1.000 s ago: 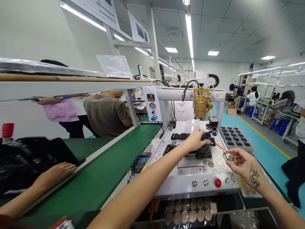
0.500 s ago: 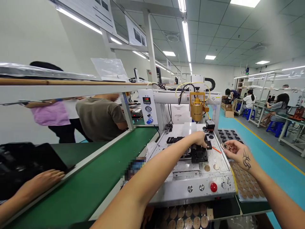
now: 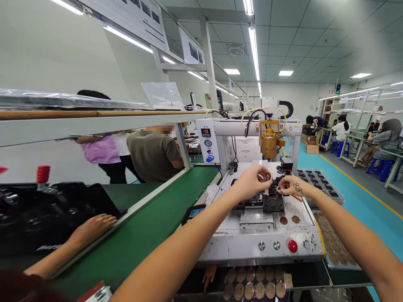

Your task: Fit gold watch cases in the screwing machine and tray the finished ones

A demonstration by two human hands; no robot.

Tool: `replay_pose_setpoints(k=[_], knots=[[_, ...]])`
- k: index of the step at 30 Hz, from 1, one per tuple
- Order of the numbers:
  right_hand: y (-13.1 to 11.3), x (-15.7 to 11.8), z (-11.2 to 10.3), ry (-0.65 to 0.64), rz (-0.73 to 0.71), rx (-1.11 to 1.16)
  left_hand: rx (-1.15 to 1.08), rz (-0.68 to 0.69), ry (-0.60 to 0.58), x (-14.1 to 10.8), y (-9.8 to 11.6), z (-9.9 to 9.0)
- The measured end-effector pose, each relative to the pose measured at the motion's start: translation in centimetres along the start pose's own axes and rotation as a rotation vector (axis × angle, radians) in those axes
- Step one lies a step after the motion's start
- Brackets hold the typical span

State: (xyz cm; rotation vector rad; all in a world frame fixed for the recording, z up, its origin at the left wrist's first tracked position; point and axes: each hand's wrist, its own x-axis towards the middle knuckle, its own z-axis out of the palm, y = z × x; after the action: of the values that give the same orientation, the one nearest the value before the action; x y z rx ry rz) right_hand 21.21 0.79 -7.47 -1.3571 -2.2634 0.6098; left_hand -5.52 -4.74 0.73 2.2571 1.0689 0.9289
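Over the white dispensing machine, my left hand [image 3: 254, 182] pinches a small round coppery ring [image 3: 267, 177] between thumb and fingers. My right hand [image 3: 288, 186], just to its right, holds another small round metal part [image 3: 279, 188] at its fingertips. Both hands are above the black fixture [image 3: 273, 203] on the machine bed. A gold dispensing head [image 3: 269, 143] hangs behind them. Partly under my right wrist lies an orange-red tool [image 3: 297, 198]. Two brown discs [image 3: 283, 220] lie on the bed's front right.
A green conveyor [image 3: 163, 209] runs along the left, with a person's hand [image 3: 97, 226] beside it. Trays of brown discs [image 3: 248, 289] sit below the machine front. At right stands a tray of black parts [image 3: 321, 184]. A phone [image 3: 194, 212] lies left.
My left hand has lifted from the fixture, now with a ring in it. My right hand has moved left to the fixture with its part. The camera view has turned slightly left.
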Motion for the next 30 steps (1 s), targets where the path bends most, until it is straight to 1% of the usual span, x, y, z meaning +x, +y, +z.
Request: replay_pose_setpoints(k=[3,6,10,12,15,17,19,21,23,25,27,29,30], knots=[[0.0,0.3,-0.5,-0.045,-0.056,-0.041,-0.043,0.001,0.006,-3.1,0.3,-1.1],[-0.2,0.1,-0.3,-0.027,-0.105,-0.076,-0.095,-0.026,0.005,-5.6,0.4,-1.7],[0.2,0.0,1.1,0.068,-0.124,-0.142,-0.15,-0.072,-0.006,-8.6,0.2,-2.4],[0.5,0.2,1.7,0.119,-0.125,-0.178,-0.143,-0.076,0.013,-10.1,0.2,-2.8],[0.6,0.6,2.0,0.184,-0.119,-0.218,-0.134,-0.074,0.054,-12.0,0.6,-3.2],[0.3,0.6,2.0,0.24,-0.107,-0.226,-0.145,-0.073,0.074,-12.9,1.1,-3.1],[-0.3,-0.4,2.2,0.327,-0.087,-0.216,-0.182,-0.07,0.093,-13.9,1.5,-2.7],[-1.1,-2.9,2.8,0.447,-0.059,-0.196,-0.243,-0.072,0.112,-15.3,1.6,-2.0],[-2.1,-7.1,4.0,0.58,-0.025,-0.174,-0.29,-0.095,0.144,-17.3,1.3,-1.3],[-3.0,-12.3,6.0,0.694,0.013,-0.157,-0.296,-0.145,0.185,-19.7,0.5,-0.6],[-3.6,-17.2,8.4,0.782,0.059,-0.156,-0.272,-0.191,0.222,-22.1,-0.4,0.0],[-3.7,-20.7,10.7,0.843,0.112,-0.163,-0.238,-0.215,0.244,-24.0,-1.4,0.7],[-3.6,-21.7,11.5,0.859,0.135,-0.167,-0.222,-0.22,0.247,-24.6,-1.8,1.0]])
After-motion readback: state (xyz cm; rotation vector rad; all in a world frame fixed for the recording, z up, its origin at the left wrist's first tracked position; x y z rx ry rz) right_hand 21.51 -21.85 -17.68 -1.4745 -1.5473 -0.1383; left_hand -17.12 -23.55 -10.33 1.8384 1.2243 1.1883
